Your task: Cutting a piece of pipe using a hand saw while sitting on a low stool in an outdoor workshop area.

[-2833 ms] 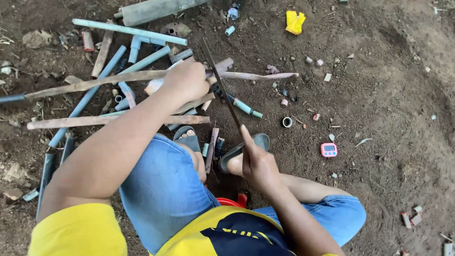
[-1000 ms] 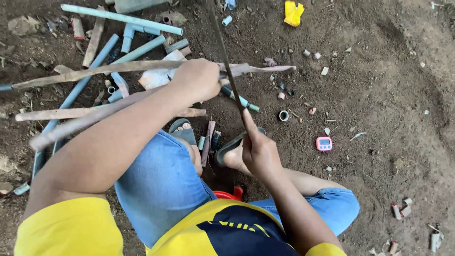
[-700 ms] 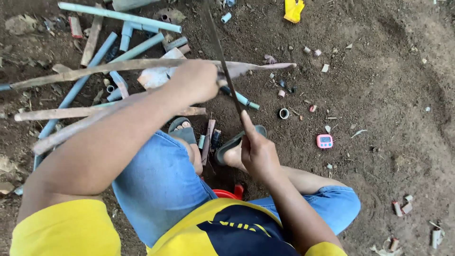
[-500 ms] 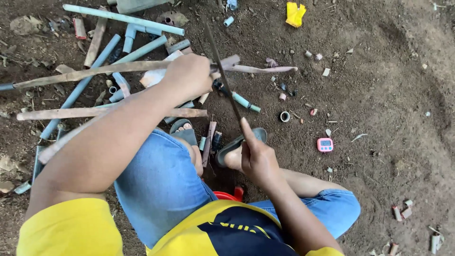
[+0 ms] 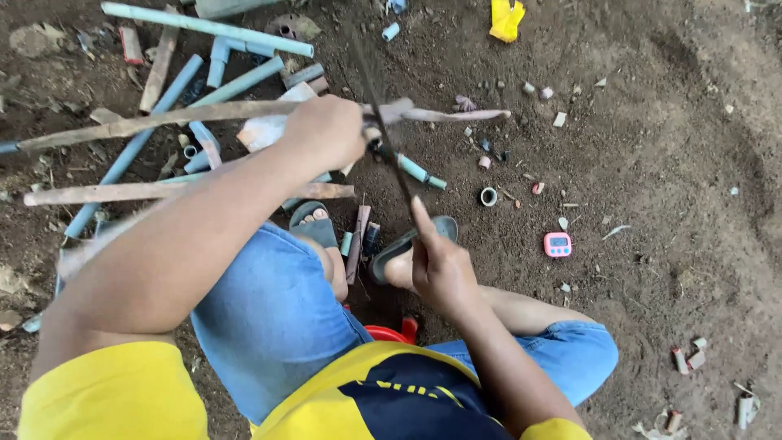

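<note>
Over bare dirt ground (image 5: 652, 147), left hand (image 5: 326, 130) wrapped tight round a long bamboo strip (image 5: 204, 114), held level above scattered blue pipes (image 5: 130, 155). Right hand (image 5: 440, 265) with grip closed on a dark blade (image 5: 383, 138), blurred, crossing the strip beside the left fist.

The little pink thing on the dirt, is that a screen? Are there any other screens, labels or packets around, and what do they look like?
Pink timer: lies on the bare dirt right of the person's right hand; small rounded square, pink case, pale screen on its face.
Yellow crumpled piece: lies at the top edge; bright yellow, maybe a wrapper, cannot tell.
No signs or labels to be seen.
</note>
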